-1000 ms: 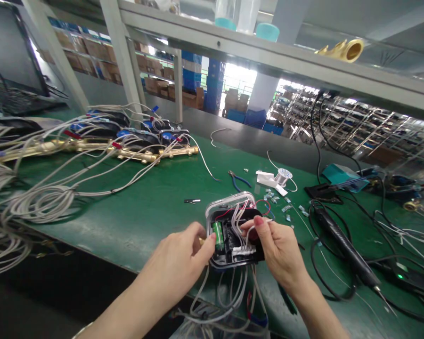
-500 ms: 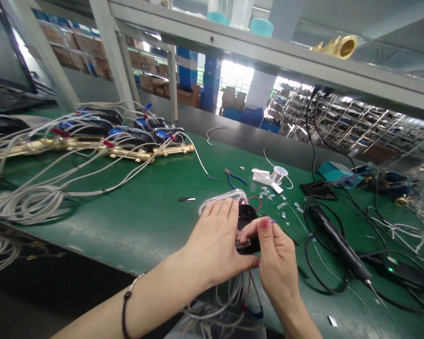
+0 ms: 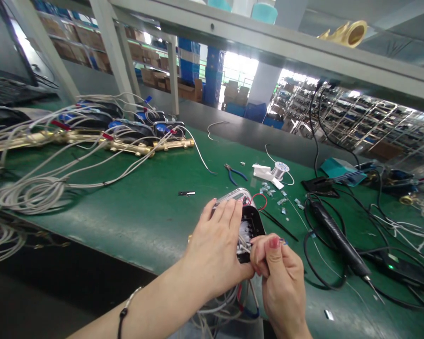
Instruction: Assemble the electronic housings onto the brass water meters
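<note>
My left hand (image 3: 217,235) wraps over the left side of a black plastic housing (image 3: 256,219) whose open inside shows white stuff and thin wires. At the housing's lower right, my right hand (image 3: 279,263) pinches the end of a thin wire (image 3: 245,244) coming out of it. Behind my left fingers lies a clear-edged cover (image 3: 238,192), joined by a red wire (image 3: 260,195). Grey cables (image 3: 229,299) hang below the housing at the bench's front edge. My left palm hides part of the housing.
On the green bench (image 3: 144,221) lie blue-handled pliers (image 3: 235,174), a solder spool (image 3: 281,169), black tweezers (image 3: 281,226) and small clear pieces (image 3: 281,201). A soldering iron (image 3: 339,238) with its cord lies right. Brass valve bodies (image 3: 127,148) and coiled cables (image 3: 38,197) fill the left.
My right hand has drawn back down and to the right, out of the housing, pulling at the wire. More of the housing's inside shows. My left hand keeps its hold.
</note>
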`<state>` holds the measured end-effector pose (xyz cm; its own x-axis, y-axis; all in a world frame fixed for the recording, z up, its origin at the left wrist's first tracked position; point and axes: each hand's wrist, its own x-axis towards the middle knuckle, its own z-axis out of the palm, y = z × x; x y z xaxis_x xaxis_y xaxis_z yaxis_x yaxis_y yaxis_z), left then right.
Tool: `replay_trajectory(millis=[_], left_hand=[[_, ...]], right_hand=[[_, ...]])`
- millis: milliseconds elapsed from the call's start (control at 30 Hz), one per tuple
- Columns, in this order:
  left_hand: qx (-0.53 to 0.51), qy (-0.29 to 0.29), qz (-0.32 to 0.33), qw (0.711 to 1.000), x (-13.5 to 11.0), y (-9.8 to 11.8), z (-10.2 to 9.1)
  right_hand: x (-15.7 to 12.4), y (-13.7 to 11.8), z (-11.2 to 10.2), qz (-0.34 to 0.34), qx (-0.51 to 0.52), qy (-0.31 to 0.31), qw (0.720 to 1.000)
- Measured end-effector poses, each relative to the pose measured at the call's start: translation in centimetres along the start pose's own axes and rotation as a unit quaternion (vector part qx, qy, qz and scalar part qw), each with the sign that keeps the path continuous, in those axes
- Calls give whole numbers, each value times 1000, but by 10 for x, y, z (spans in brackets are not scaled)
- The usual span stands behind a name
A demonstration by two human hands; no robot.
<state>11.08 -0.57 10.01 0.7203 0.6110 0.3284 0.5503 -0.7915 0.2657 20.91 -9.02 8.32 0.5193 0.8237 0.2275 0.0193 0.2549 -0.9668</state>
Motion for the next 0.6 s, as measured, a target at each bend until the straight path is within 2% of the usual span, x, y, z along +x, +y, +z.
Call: replay_trajectory(millis=[233,400,500,600], left_hand=[[28,20,7,999,-3,0,2],[27,18,5,999,-2,1,2],[23,11,0,1000,0,1,2],[19,14,1,1000,0,2,2]], right_hand=[[-3,6,-10,-14,19,-7,1000],[3,-1,-13,3,-22,-70,997],[8,-9,-13,-32,-95,-102,990],[13,-15,-16,-102,-172,-128,971]])
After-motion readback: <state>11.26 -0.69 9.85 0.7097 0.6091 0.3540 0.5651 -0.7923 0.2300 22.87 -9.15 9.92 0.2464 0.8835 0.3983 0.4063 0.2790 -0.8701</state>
